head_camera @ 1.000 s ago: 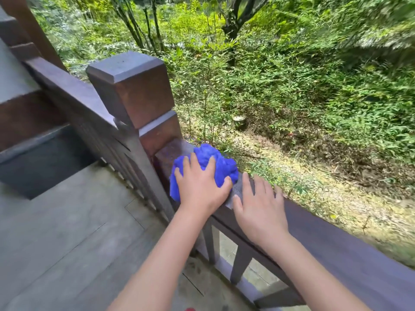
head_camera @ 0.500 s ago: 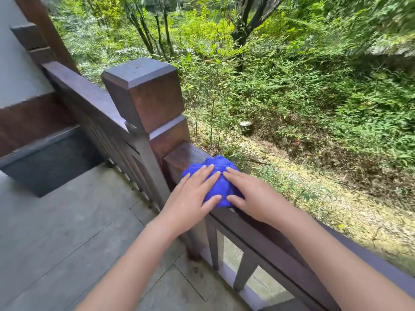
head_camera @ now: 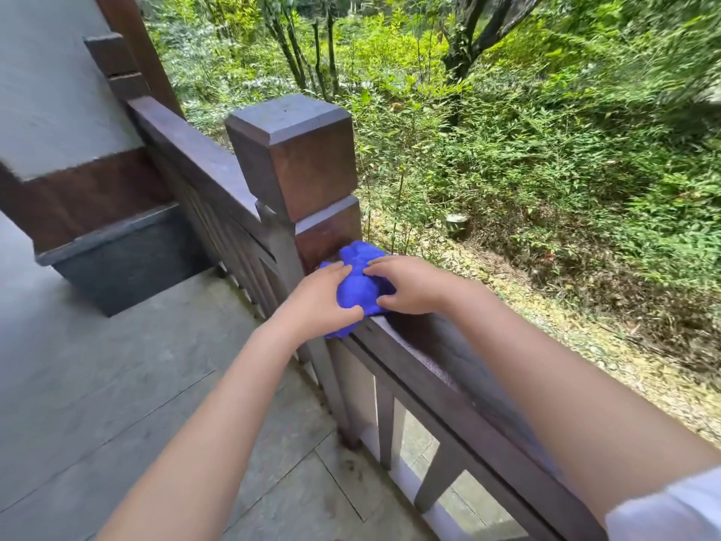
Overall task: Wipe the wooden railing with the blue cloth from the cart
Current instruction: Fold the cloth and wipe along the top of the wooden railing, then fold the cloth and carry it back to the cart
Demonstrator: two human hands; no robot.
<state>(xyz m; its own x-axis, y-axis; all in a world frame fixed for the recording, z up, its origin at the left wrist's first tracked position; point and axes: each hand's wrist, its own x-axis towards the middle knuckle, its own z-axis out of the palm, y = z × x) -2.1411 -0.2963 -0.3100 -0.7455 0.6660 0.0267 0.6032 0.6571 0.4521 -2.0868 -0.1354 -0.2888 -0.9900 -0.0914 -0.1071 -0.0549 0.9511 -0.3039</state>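
A crumpled blue cloth (head_camera: 357, 281) lies bunched on top of the dark wooden railing (head_camera: 441, 369), right against the square corner post (head_camera: 296, 158). My left hand (head_camera: 318, 300) grips the cloth's near left side, thumb curled under its lower edge. From the right, my right hand (head_camera: 407, 285) closes on the same cloth, fingers over its top. Part of the cloth hangs over the rail's inner edge below my left hand. The cart is not in view.
A second rail section (head_camera: 187, 150) runs back left from the post toward a grey wall (head_camera: 50, 80). Grey stone tiles (head_camera: 117, 384) cover the floor on the left. Beyond the railing the ground drops to leaf litter and dense green shrubs (head_camera: 546, 169).
Both hands have slid the cloth along the rail up to the corner post. They went from lying flat on it to gripping and bunching it.
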